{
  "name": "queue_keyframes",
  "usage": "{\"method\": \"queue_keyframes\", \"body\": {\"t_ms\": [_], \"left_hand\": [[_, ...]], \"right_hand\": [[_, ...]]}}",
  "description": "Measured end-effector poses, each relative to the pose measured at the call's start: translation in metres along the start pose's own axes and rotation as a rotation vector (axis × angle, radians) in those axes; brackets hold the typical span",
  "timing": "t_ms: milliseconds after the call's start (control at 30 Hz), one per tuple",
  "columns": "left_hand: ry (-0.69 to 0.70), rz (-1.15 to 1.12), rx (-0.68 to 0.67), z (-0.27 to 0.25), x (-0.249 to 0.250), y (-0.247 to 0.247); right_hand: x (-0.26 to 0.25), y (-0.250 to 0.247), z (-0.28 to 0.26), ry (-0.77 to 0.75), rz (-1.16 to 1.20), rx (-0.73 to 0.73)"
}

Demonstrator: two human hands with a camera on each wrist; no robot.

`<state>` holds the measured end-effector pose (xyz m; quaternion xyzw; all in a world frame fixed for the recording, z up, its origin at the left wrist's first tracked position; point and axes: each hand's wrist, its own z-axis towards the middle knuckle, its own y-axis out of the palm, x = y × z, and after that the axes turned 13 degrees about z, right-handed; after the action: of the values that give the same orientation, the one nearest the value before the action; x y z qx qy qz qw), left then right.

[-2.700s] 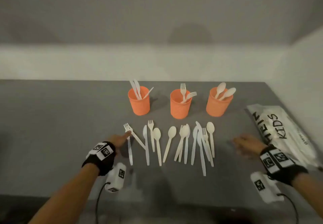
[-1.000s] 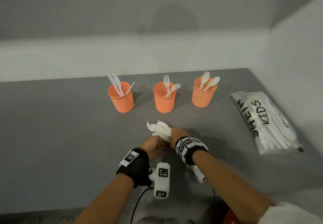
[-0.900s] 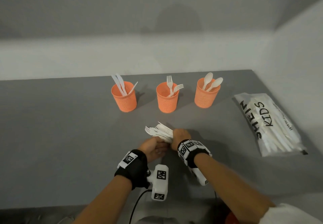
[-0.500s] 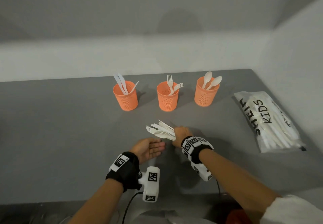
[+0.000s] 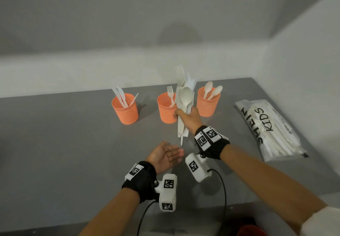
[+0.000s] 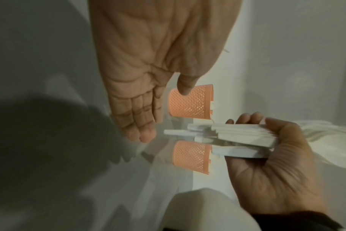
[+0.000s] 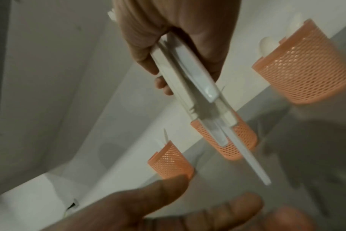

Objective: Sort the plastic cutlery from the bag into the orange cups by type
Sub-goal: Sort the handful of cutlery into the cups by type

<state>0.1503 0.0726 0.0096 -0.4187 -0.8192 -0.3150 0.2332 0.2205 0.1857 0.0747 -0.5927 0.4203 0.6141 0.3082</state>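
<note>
Right hand [image 5: 188,118] clenched round cutlery bundle [image 5: 184,96], apparently upright; left hand [image 5: 163,155] released, palm up.

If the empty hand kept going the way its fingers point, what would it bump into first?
Probably the handle ends of the cutlery bundle gripped by the right hand, just beyond the left hand; depth is uncertain.

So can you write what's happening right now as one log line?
right hand: grips cutlery bundle upright | left hand: open, empty | orange cups: partly filled | bag: on table
</note>
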Motion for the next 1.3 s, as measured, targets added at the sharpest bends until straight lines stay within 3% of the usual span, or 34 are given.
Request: {"method": "queue_keyframes", "body": {"t_ms": [267, 400, 567, 833, 967, 1133, 1300], "left_hand": [[0.101, -0.281, 0.035, 0.002, 0.028, 0.028], [0.152, -0.312, -0.017, -0.002, 0.040, 0.042], [0.032, -0.140, -0.095, -0.013, 0.036, 0.044], [-0.088, -0.082, 0.005, -0.006, 0.032, 0.033], [-0.013, -0.234, -0.052, -0.007, 0.038, 0.036], [0.149, -0.178, -0.127, -0.014, 0.059, 0.049], [0.134, -0.114, -0.184, -0.023, 0.060, 0.054]], "right_hand": [[-0.005, 0.010, -0.013, -0.048, 0.168, 0.075], [-0.002, 0.012, -0.016, -0.053, 0.187, 0.124], [-0.002, 0.012, -0.014, -0.069, 0.247, 0.177], [-0.005, 0.014, -0.012, -0.094, 0.274, 0.218], [-0.006, 0.014, -0.014, -0.121, 0.269, 0.204], [-0.003, 0.012, -0.019, -0.121, 0.255, 0.163], [0.001, 0.008, -0.015, -0.050, 0.262, 0.135]]}}
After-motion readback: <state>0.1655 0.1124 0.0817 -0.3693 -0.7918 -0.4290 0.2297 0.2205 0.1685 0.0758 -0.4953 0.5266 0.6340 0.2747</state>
